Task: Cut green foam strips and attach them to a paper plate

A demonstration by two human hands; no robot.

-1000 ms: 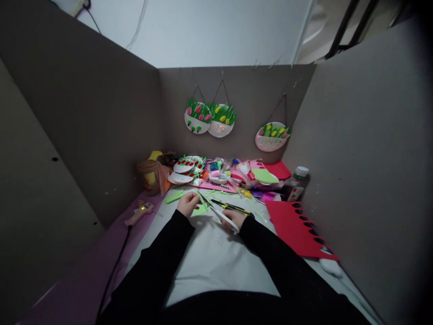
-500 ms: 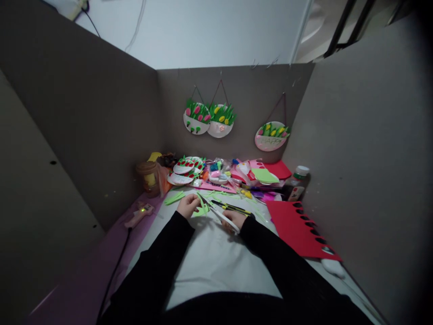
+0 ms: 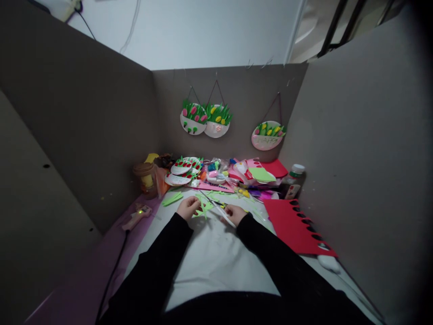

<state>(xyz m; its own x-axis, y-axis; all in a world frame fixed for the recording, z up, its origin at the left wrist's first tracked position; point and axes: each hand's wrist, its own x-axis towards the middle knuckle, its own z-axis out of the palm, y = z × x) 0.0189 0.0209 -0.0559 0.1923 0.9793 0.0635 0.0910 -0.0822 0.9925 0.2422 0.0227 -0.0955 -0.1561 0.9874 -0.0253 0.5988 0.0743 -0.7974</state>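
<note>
Pinched fingers of my left hand (image 3: pixel 188 208) are at a cut piece of light green paper (image 3: pixel 204 209), which hangs or lies just right of the fingertips. My right hand (image 3: pixel 234 214) grips a pair of scissors with white handles (image 3: pixel 228 219). Their blades point away and to the left, past the green paper. Beyond my right hand lies a black and yellow tool, partly hidden by the scissors and hand. A small stack of green strips (image 3: pixel 172 199) rests left of my left hand, and thin green scraps are scattered behind both hands.
A pink glue gun (image 3: pixel 135 219) with a lit light lies at left, its black cord trailing forward. Red paper (image 3: pixel 286 228) with cut-out holes is at right, near a white-capped bottle (image 3: pixel 295 181). Decorated paper plates (image 3: pixel 181 168) and craft supplies line the back. Grey panels enclose the table.
The scissors have turned slightly, and the green strip that stood up by the blades now shows lower, beside my left fingers. The whole view has shifted a little.
</note>
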